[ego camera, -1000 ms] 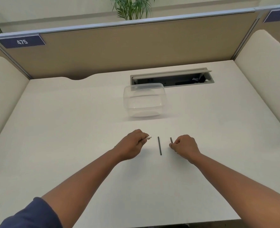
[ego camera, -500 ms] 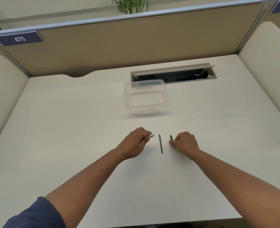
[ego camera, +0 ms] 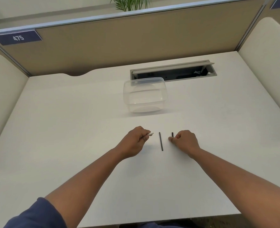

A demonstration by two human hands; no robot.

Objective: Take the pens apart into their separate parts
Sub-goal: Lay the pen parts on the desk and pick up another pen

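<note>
Here left hand [ego camera: 135,140] pinches white tip [ego camera: 150,133]; right hand [ego camera: 184,140] pinches black piece [ego camera: 172,134]; thin black rod [ego camera: 160,141] between.

Lighting bright, even, diffuse, from overhead. Soft faint shadow under the box [ego camera: 145,96] on the desk [ego camera: 70,129]; weak shadows beneath both forearms. No harsh glare. Wide-angle bowing curves the partition [ego camera: 136,38] at frame edges. Slight softness throughout; small items lack detail.
</note>
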